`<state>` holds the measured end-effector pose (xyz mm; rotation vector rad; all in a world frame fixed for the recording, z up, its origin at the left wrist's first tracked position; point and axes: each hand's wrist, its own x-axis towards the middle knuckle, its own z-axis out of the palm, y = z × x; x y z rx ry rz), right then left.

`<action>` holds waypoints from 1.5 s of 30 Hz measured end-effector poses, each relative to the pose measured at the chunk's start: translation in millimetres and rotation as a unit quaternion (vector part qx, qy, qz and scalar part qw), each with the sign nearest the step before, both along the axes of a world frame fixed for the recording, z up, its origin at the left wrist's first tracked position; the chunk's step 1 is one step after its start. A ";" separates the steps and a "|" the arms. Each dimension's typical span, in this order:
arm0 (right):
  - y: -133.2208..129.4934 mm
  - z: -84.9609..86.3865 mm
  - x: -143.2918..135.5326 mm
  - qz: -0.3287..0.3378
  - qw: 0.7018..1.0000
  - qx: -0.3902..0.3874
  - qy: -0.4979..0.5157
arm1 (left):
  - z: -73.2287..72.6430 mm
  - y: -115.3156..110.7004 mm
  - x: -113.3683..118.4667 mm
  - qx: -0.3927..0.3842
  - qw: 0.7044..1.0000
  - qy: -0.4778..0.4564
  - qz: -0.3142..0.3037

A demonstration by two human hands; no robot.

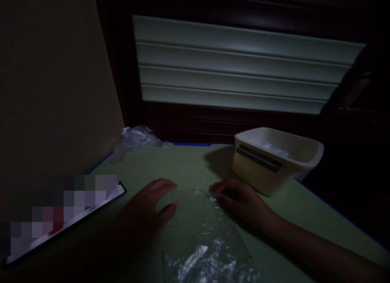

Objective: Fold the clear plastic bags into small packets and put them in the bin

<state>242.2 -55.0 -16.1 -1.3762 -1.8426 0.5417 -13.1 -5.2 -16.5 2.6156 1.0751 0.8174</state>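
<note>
So that it lies flat, presumably, the plastic bag (201, 256) is pinched by the right hand (240, 195); the left hand (152, 201) is held open.

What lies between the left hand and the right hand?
The far end of the clear plastic, flat on the green tabletop, between left hand and right hand; head view.

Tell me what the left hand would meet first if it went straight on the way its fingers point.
Most likely the clear plastic bag lying on the green tabletop: the left hand points across the bag's far end, towards the right hand. Any height gap is unclear in this dim picture.
</note>
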 end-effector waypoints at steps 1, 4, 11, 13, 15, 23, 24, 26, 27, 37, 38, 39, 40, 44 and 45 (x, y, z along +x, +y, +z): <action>-1.4 0.9 -1.0 -0.004 1.000 -0.008 0.009 | 0.0 0.9 0.5 -0.013 1.000 -0.009 0.017; -5.6 4.2 -3.2 -0.017 0.999 -0.017 0.045 | -0.3 3.9 2.0 -0.056 0.997 -0.031 0.040; -7.9 8.2 -4.8 -0.038 0.984 0.010 0.173 | 5.9 6.1 4.2 -0.157 0.986 -0.059 0.006; -7.0 7.5 -5.5 -0.037 0.978 0.000 0.207 | 9.1 6.0 5.0 -0.181 0.982 -0.060 -0.011; -5.7 5.9 -5.8 -0.025 0.970 -0.018 0.241 | 11.5 6.0 5.6 -0.189 0.980 -0.060 -0.022; 0.4 0.1 1.0 0.005 0.967 -0.127 0.220 | 12.6 5.5 6.1 -0.190 0.979 -0.069 -0.001; 0.7 0.2 2.0 0.008 0.971 -0.130 0.203 | 12.6 5.5 6.1 -0.192 0.979 -0.067 -0.003; 0.9 0.6 3.5 0.009 0.977 -0.126 0.172 | 12.5 6.0 6.0 -0.195 0.979 -0.064 -0.005; 0.8 1.0 4.0 0.006 0.979 -0.121 0.161 | 12.3 6.7 5.9 -0.195 0.979 -0.062 -0.006; -0.9 5.0 2.8 -0.009 0.992 -0.079 0.095 | 9.9 14.5 2.7 -0.109 0.988 -0.039 -0.099; -0.6 5.0 3.0 -0.009 0.994 -0.070 0.088 | 9.7 13.9 2.8 -0.091 0.989 -0.041 -0.110; -0.2 4.9 3.4 -0.008 0.995 -0.061 0.080 | 9.4 13.3 2.9 -0.073 0.989 -0.045 -0.121; 0.3 4.5 4.0 -0.006 0.996 -0.053 0.071 | 8.9 12.9 3.0 -0.059 0.989 -0.049 -0.130; 0.9 3.1 6.5 0.009 0.999 -0.029 0.032 | 6.4 13.2 2.9 -0.025 0.987 -0.050 -0.149; 0.5 3.4 6.8 0.014 0.999 -0.024 0.021 | 6.0 13.5 2.7 -0.016 0.987 -0.048 -0.153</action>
